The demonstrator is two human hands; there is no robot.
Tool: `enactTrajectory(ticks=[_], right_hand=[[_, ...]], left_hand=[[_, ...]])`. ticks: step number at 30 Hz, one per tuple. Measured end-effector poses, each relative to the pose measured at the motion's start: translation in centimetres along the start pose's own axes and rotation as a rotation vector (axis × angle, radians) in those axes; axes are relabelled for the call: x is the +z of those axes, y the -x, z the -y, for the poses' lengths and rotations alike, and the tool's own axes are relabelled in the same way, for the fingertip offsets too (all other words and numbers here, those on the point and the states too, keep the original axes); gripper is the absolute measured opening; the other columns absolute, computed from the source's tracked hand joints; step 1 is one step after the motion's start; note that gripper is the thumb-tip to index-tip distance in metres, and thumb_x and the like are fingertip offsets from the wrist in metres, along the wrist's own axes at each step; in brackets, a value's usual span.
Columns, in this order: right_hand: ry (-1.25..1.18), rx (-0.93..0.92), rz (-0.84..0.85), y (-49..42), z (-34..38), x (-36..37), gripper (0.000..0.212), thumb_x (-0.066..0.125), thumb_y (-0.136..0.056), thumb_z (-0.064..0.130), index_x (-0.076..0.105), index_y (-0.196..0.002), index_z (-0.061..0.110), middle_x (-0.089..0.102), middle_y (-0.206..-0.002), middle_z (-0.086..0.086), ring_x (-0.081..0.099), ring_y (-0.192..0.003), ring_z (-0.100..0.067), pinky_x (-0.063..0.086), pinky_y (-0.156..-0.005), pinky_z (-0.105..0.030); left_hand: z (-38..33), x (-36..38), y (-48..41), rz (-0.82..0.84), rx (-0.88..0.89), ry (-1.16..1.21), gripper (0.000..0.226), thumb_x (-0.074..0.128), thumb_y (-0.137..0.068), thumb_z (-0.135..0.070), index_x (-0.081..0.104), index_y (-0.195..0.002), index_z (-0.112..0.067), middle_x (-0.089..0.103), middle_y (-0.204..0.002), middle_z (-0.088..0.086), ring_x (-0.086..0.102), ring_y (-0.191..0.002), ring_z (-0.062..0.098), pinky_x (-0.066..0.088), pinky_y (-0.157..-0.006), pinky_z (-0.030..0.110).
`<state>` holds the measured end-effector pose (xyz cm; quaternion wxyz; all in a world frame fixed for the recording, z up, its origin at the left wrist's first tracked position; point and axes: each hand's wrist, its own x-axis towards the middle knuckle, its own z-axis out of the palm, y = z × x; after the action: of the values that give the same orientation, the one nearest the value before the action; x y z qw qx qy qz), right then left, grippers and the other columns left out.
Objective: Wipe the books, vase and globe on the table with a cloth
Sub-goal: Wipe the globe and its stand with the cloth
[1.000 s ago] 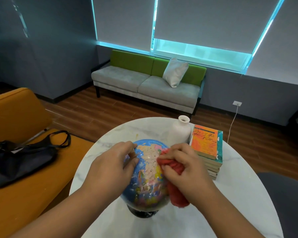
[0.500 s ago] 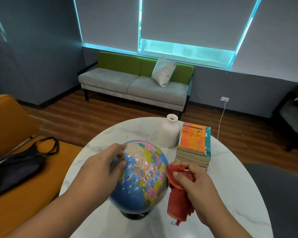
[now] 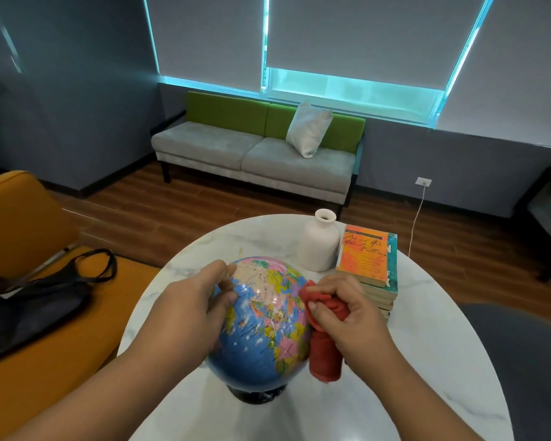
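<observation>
Low in the centre of the frame, a globe [image 3: 268,319] stands on its black base [image 3: 258,394] on a round white marble table [image 3: 420,361]. A person's left hand [image 3: 188,313] cups the globe's left side, fingers bent against its upper surface and thumb laid on the map, holding it. The right hand [image 3: 347,316] has its fingers curled tight round a bunched red cloth [image 3: 325,354], which touches the globe's right side; a loose end of the cloth hangs below the fist, down toward the tabletop.

Toward the far right of the table a white vase [image 3: 320,246] stands upright, just beside a stack of books [image 3: 368,259] with an orange cover on top. Neither hand touches them.

At the left edge of the frame a black bag [image 3: 29,310] lies on an orange seat [image 3: 19,218]. Under the window in the upper middle stands a grey and green sofa [image 3: 252,154] with a white pillow [image 3: 307,128].
</observation>
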<state>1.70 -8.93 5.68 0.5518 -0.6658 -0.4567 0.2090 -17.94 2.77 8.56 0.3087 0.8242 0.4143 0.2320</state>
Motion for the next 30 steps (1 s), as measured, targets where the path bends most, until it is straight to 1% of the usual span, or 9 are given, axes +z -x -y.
enactTrajectory(ticks=[3, 6, 9, 14, 16, 20, 24, 27, 30], right_hand=[[0.025, 0.131, -0.073, 0.3, -1.6, -0.4, 0.040, 0.070, -0.082, 0.000, 0.069, -0.082, 0.041, 0.062, -0.095, 0.007, 0.062, -0.093, -0.008, 0.050, -0.076, -0.018], [0.071, 0.058, -0.064, 0.0, -0.3, 0.2, 0.033, 0.070, -0.081, 0.003, 0.072, -0.081, 0.036, 0.060, -0.094, 0.013, 0.059, -0.096, -0.002, 0.045, -0.082, -0.016], [0.205, -0.094, 0.074, -0.8, 3.3, 1.2, 0.025, 0.071, -0.082, 0.011, 0.071, -0.085, 0.036, 0.054, -0.101, 0.019, 0.051, -0.103, 0.004, 0.040, -0.085, -0.006], [0.392, -0.197, 0.272, -1.2, 5.1, 2.4, 0.018, 0.067, -0.085, 0.023, 0.070, -0.098, 0.035, 0.048, -0.108, 0.026, 0.042, -0.112, 0.002, 0.037, -0.098, -0.015], [0.305, -0.180, 0.225, -1.2, 4.0, 1.8, 0.020, 0.070, -0.083, 0.018, 0.073, -0.093, 0.035, 0.050, -0.107, 0.026, 0.047, -0.111, 0.002, 0.040, -0.094, -0.012], [0.053, -0.074, -0.017, -0.8, 0.3, 0.2, 0.037, 0.071, -0.079, -0.001, 0.073, -0.080, 0.036, 0.057, -0.098, 0.018, 0.058, -0.099, -0.001, 0.042, -0.083, -0.010], [0.242, -0.087, -0.096, -0.8, -0.4, 0.6, 0.031, 0.069, -0.082, 0.004, 0.068, -0.085, 0.035, 0.055, -0.096, 0.018, 0.055, -0.098, 0.001, 0.041, -0.081, -0.006], [0.414, -0.212, 0.044, -1.7, 2.5, 1.4, 0.017, 0.069, -0.083, 0.016, 0.069, -0.094, 0.029, 0.051, -0.102, 0.020, 0.047, -0.102, 0.003, 0.037, -0.085, -0.004], [0.618, -0.384, 0.284, -2.1, 5.8, 2.9, 0.018, 0.062, -0.089, 0.027, 0.066, -0.107, 0.026, 0.048, -0.111, 0.015, 0.037, -0.107, -0.003, 0.037, -0.091, -0.017]], left_hand=[[-0.1, 0.1, 0.1, 0.019, -0.007, -0.027, 0.019, 0.057, -0.093, -0.029, 0.047, -0.083, -0.041, 0.061, -0.127, -0.017, 0.060, -0.110, 0.012, 0.060, -0.078, 0.033], [-0.3, 0.2, 0.2, 0.021, -0.003, -0.071, 0.019, 0.056, -0.094, -0.031, 0.046, -0.083, -0.042, 0.061, -0.127, -0.015, 0.059, -0.109, 0.013, 0.060, -0.076, 0.031], [-0.6, 0.2, 0.3, 0.028, -0.002, -0.084, 0.018, 0.055, -0.094, -0.031, 0.046, -0.083, -0.042, 0.061, -0.128, -0.015, 0.060, -0.108, 0.013, 0.060, -0.072, 0.030], [-0.9, 0.0, 0.5, 0.030, 0.000, -0.034, 0.017, 0.057, -0.093, -0.027, 0.048, -0.082, -0.037, 0.056, -0.132, -0.021, 0.059, -0.112, 0.013, 0.060, -0.077, 0.031], [-0.8, 0.0, 0.5, 0.028, -0.001, -0.019, 0.018, 0.057, -0.093, -0.027, 0.048, -0.081, -0.036, 0.055, -0.133, -0.023, 0.058, -0.114, 0.013, 0.060, -0.079, 0.033], [-0.6, 0.0, 0.4, 0.010, 0.001, -0.015, 0.021, 0.058, -0.093, -0.029, 0.047, -0.082, -0.042, 0.058, -0.129, -0.023, 0.060, -0.112, 0.013, 0.059, -0.080, 0.037], [-0.8, 0.1, 0.4, 0.005, 0.001, -0.050, 0.025, 0.058, -0.093, -0.031, 0.045, -0.084, -0.050, 0.060, -0.128, -0.018, 0.061, -0.108, 0.015, 0.059, -0.078, 0.037], [-0.8, 0.1, 0.5, 0.011, -0.018, -0.083, 0.018, 0.057, -0.093, -0.032, 0.045, -0.085, -0.043, 0.062, -0.127, -0.015, 0.062, -0.106, 0.015, 0.060, -0.074, 0.035], [-0.9, 0.2, 0.5, 0.012, -0.023, -0.090, 0.017, 0.057, -0.093, -0.031, 0.045, -0.084, -0.039, 0.066, -0.114, -0.015, 0.064, -0.093, 0.011, 0.058, -0.067, 0.024]])
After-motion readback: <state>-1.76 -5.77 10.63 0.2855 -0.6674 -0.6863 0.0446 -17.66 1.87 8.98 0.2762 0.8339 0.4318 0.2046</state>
